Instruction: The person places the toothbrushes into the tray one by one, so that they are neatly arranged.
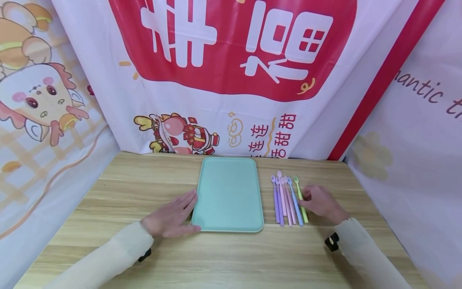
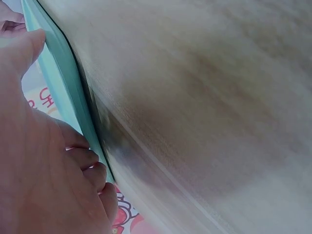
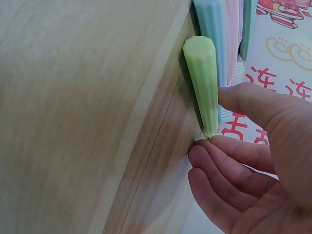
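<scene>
A pale green tray (image 1: 228,194) lies flat on the wooden table. Along its left edge rests my left hand (image 1: 172,214), its fingers extended and the thumb at the near corner; in the left wrist view the thumb (image 2: 32,46) lies at the rim. Right of the tray, several toothbrushes lie side by side, heads away from me: purple ones (image 1: 276,200), pink ones (image 1: 288,202), a blue one (image 1: 296,202) and a yellow-green toothbrush (image 1: 301,196) outermost. My right hand (image 1: 321,202) pinches the yellow-green toothbrush, thumb on its inner side and curled fingers on its outer side.
The table (image 1: 231,261) ends at the back against a white and red printed cloth (image 1: 223,108). Patterned cloths hang at the left (image 1: 47,132) and right (image 1: 408,168) sides. Each wrist wears a black device (image 1: 332,242).
</scene>
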The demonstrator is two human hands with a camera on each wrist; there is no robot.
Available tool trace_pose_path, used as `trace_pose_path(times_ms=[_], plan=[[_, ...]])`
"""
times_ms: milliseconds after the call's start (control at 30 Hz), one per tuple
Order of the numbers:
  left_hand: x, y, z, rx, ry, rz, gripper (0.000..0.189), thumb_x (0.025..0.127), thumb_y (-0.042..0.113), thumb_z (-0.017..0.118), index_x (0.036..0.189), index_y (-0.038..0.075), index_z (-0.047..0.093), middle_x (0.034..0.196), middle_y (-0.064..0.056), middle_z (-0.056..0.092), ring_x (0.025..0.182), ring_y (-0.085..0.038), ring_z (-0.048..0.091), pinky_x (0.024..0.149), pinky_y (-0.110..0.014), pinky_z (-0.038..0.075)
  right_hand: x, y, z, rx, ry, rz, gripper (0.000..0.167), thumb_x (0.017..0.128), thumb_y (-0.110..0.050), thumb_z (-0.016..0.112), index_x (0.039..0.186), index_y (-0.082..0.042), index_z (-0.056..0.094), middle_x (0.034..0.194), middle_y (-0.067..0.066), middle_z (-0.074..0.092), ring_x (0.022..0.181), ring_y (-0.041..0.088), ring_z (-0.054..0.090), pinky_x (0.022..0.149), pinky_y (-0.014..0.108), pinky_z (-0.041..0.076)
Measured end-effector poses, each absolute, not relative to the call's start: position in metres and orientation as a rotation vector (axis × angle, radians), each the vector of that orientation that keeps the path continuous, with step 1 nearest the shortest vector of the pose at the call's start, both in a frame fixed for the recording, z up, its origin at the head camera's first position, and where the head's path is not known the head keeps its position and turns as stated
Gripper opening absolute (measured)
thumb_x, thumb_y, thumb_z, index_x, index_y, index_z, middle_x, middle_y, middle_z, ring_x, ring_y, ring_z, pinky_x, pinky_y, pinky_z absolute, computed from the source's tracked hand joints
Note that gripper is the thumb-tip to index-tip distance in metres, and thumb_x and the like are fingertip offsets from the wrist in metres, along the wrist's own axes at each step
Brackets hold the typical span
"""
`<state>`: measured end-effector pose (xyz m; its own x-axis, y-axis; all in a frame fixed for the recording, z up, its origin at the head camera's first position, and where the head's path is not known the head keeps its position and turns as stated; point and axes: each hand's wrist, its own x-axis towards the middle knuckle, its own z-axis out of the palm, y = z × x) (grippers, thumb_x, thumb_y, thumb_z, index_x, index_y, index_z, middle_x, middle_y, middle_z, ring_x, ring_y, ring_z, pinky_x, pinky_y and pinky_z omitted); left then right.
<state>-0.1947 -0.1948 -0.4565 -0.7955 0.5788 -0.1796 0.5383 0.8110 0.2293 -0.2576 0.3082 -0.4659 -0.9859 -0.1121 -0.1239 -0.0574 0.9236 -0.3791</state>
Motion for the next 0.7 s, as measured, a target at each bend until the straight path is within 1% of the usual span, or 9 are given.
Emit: trace_pose_path(times_ms=[100,367,700], plan=[[-0.1944,-0.1946,-0.4564,0.869,2.753,0.238,0.102,0.102,0.069,0.049,0.165,-0.007,0.021,0.177,-0.023,0.013,0.164,-0.038,0.019,0.133,-0.056,0.024,-0.2582,0.3083,-0.4673,-0.13,2.945,-0.571,0.029,0.093,-0.019,0.081,0.114,-0.001,0.073,0.108,0.014,0.076,0.089,0.019,0.067,0.076,0.033,0.062],[-0.1944,-0.1936,-0.456,0.867,2.74,0.239,0.101,0.102,0.068,0.05,0.165,-0.006,0.021,0.177,-0.022,0.014,0.165,-0.037,0.019,0.133,-0.056,0.024,-0.2608,0.3079,-0.4676,-0.073,2.935,-0.565,0.031,0.092,-0.017,0.083,0.115,0.001,0.074,0.108,0.015,0.075,0.088,0.021,0.065,0.074,0.034,0.061],[-0.1968,-0.1939,-0.4556,0.881,2.738,0.266,0.101,0.102,0.067,0.052,0.165,-0.006,0.023,0.176,-0.023,0.016,0.164,-0.039,0.021,0.133,-0.057,0.025,-0.2663,0.3061,-0.4702,-0.006,2.953,-0.583,0.03,0.091,-0.02,0.084,0.112,0.001,0.076,0.105,0.014,0.075,0.086,0.021,0.066,0.068,0.028,0.057]])
